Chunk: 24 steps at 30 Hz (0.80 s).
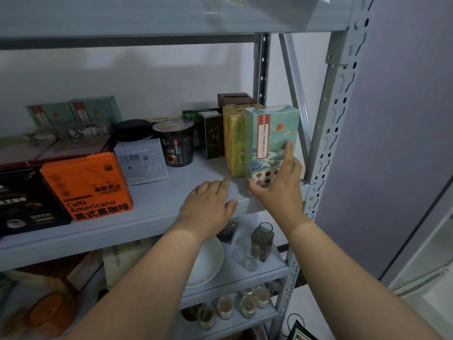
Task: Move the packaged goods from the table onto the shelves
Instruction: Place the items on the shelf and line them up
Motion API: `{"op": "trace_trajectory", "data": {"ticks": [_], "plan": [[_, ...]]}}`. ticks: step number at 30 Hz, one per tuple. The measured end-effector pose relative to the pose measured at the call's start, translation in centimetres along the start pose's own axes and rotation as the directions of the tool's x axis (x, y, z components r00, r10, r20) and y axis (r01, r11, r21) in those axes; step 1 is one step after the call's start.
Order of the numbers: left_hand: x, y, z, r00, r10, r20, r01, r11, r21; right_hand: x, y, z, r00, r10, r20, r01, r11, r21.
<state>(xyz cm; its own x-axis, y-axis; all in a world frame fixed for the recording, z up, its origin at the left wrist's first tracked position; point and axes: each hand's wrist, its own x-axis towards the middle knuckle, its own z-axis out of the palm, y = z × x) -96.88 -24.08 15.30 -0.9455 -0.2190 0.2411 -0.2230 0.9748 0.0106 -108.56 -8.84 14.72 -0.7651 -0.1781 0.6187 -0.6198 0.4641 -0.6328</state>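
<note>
The shelf (pixel 171 192) is grey painted metal, smooth and matt, and so is its punched corner post (pixel 338 114). The green box (pixel 272 133) is printed card under clear film that throws a soft shine. The orange box (pixel 88 185) is card with a dull satin face. The dark cup (pixel 177 146) has a glossy printed wall and a shiny film lid. Lower down, the white plate (pixel 208 263) looks glazed and glossy, the tumbler (pixel 251 258) is clear glass, and the smoky container (pixel 262 239) is translucent.
</note>
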Motion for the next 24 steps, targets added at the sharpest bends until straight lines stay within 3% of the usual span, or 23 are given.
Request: {"op": "trace_trajectory", "data": {"ticks": [4,10,13,15,17,20,24], "plan": [[-0.8,-0.6,0.0,1.0,0.007,-0.022,-0.007,1.0,-0.001,-0.5,0.0,-0.2,1.0,-0.016,0.017,0.016,1.0,-0.008],[-2.4,-1.0,-0.4,0.996,0.016,-0.092,-0.012,0.999,0.053,-3.6,-0.8,-1.8,0.988,-0.044,0.145,0.068,0.984,-0.162],[-3.8,-0.6,-0.2,0.983,0.135,-0.121,-0.121,0.985,0.122,-7.2,-1.1,-2.6,0.979,-0.121,0.166,0.163,0.949,-0.27],[-4.7,-0.2,0.3,0.977,0.201,-0.065,-0.191,0.972,0.133,-10.1,-1.0,-3.0,0.976,-0.114,0.186,0.171,0.929,-0.328],[-5.9,0.0,1.3,0.957,0.287,-0.045,-0.28,0.953,0.114,-13.2,-0.8,-3.7,0.978,-0.084,0.19,0.153,0.908,-0.389],[-8.5,0.2,3.1,0.892,0.436,-0.123,-0.435,0.9,0.033,-18.3,-1.2,-5.0,0.985,-0.028,0.172,0.112,0.861,-0.497],[-12.7,1.9,5.4,0.79,0.588,-0.173,-0.607,0.789,-0.091,-26.0,-3.0,-7.1,0.989,0.115,0.089,-0.035,0.782,-0.622]]}}
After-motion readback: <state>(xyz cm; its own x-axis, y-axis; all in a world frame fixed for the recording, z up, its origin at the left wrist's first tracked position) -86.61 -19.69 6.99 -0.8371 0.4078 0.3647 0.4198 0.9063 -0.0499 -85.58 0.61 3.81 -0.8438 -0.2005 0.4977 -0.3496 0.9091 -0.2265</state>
